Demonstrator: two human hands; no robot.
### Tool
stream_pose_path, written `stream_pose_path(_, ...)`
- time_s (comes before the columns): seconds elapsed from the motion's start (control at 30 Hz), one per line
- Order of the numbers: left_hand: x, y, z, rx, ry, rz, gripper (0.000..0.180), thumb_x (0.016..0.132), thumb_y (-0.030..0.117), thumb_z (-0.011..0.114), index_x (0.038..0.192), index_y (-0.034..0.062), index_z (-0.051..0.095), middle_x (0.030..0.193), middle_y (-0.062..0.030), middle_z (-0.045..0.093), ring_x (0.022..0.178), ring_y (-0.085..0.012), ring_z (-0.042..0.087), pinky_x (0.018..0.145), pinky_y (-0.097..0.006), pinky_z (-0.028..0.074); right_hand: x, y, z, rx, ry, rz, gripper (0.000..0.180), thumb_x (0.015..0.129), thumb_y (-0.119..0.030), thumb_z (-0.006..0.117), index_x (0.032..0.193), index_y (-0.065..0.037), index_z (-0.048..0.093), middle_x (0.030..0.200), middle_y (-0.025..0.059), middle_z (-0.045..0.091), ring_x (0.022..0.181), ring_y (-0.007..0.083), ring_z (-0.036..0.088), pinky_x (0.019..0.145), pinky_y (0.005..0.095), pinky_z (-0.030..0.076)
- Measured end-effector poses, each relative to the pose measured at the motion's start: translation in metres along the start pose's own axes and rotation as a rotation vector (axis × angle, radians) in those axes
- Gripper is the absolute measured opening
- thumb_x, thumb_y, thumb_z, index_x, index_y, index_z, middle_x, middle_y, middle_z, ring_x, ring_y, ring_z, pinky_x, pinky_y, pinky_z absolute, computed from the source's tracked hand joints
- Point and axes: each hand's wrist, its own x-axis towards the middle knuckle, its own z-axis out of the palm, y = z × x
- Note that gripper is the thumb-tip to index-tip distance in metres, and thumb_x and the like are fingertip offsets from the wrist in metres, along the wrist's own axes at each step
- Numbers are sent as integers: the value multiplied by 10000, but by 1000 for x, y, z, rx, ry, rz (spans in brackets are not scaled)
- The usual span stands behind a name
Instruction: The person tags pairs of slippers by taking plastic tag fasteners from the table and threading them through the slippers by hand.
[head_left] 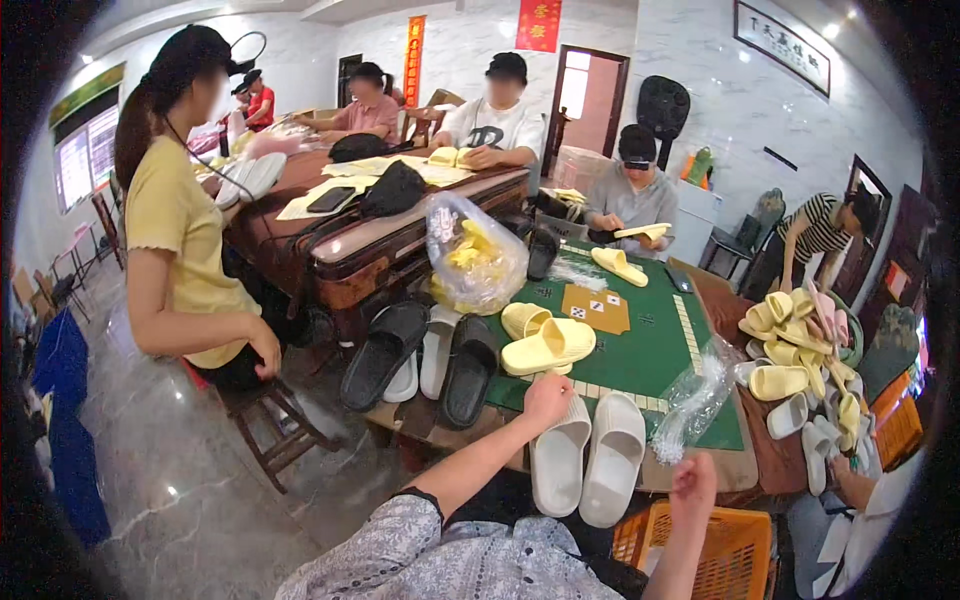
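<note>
A pair of pale grey slippers, the left slipper [561, 460] and the right slipper [613, 455], lies side by side at the table's near edge. My left hand [548, 399] is closed at the toe of the left one, its fingertips partly hidden. Just beyond it, a pale yellow slipper [548, 347] rests beside another yellow slipper [524, 320]. My right hand [693, 487] is raised with curled fingers, right of the grey pair; what it pinches, if anything, is too small to make out. Near it lies a clear bag [693, 395] with thin white strands spilling out.
Black slippers [468, 370] stand at the left table edge, near a clear bag of yellow pieces [475, 255]. Slippers pile up [790, 340] on the right. Below is an orange crate [725, 550]. A person in yellow [190, 230] stands left; other people work around the tables.
</note>
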Motion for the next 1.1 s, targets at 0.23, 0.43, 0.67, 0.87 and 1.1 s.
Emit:
stream_pose_path(0.23, 28, 22, 40, -97, -186, 18, 143, 868, 198, 560, 906, 64, 594, 843, -173, 648, 823, -384, 620, 723, -486, 481, 27, 61, 15, -1376, -148, 20, 212, 808, -190, 653, 775, 15, 698, 622, 72, 666, 550, 130, 637, 538, 281, 501)
stream_pose_path(0.43, 23, 38, 58, -129, -430, 186, 172, 869, 211, 543, 910, 49, 584, 860, -191, 646, 831, -387, 618, 732, -477, 483, 65, 118, 6, -1394, -32, 7, 204, 816, -130, 552, 711, -9, 678, 574, 90, 642, 486, 185, 615, 516, 330, 499)
stream_pose_path(0.67, 19, 30, 34, -195, -589, 322, 175, 848, 219, 607, 901, 53, 598, 842, -138, 646, 782, -292, 622, 693, -401, 490, 52, 138, 25, -628, 225, 409, 128, 831, -49, 482, 915, -6, 568, 635, 45, 541, 468, 139, 493, 401, 277, 389)
stream_pose_path(0.87, 22, 31, 29, -490, -756, 179, 122, 858, 151, 645, 845, 41, 595, 760, -12, 602, 721, -95, 532, 647, -278, 452, 46, 159, 21, -576, 256, 276, 154, 786, -18, 476, 913, -14, 563, 635, 39, 536, 473, 127, 466, 424, 270, 360)
stream_pose_path(1.1, 16, 26, 38, -690, -675, -80, 141, 808, 137, 727, 894, 26, 716, 801, -7, 669, 727, -73, 575, 658, -243, 473, 27, 140, 56, -560, 262, 249, 110, 778, -105, 526, 743, -16, 580, 685, 46, 575, 598, 136, 532, 542, 276, 408)
